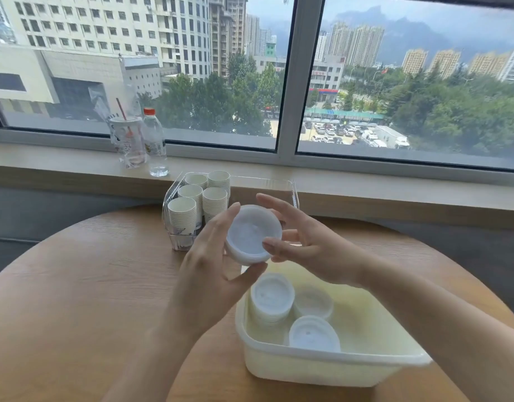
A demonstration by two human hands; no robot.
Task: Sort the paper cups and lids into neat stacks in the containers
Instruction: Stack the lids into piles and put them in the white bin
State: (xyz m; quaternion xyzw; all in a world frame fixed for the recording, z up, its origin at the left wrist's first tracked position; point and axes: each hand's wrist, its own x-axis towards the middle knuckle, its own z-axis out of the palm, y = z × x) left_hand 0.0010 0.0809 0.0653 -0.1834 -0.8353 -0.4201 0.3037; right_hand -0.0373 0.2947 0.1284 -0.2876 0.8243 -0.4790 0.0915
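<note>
Wooden round table [75, 285] beneath a city window. At far left on the sill stand a plastic cup [128, 140] and a bottle [154, 143]. Next, a clear bin [293, 190] holds five cup stacks [192, 198]. In the middle, the left hand [209, 268] and right hand [305, 242] hold a lid stack [251, 235] between them above the table, fingers spread, fingertips pinching its rim. Below right, a white tub [322, 369] holds three more lid piles [273, 297].

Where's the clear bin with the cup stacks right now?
In the head view, the clear bin sits at the table's far edge, center-left, beneath the windowsill, just beyond the hands holding lids.
</note>
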